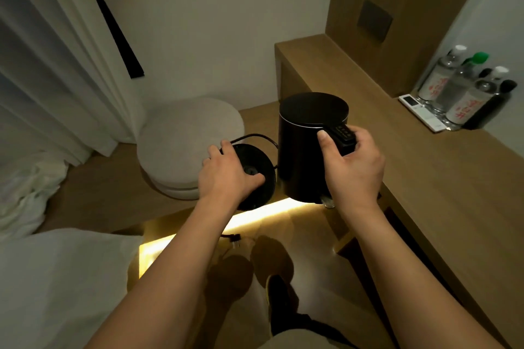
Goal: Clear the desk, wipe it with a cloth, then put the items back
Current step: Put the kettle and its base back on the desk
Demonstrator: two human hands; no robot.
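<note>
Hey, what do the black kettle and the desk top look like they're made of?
Kettle: smooth black shell with a soft sheen and a thin pale ring under the lid; coated metal or plastic, cannot tell which. Desk: matte brown surface with faint straight grain, so wood or wood-look laminate.

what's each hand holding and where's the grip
The right hand grips the black kettle by its handle, thumb on top. The left hand holds the round kettle base by its rim.

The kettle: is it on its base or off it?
Off. The right hand holds the kettle beside the base, which the left hand grips.
</note>
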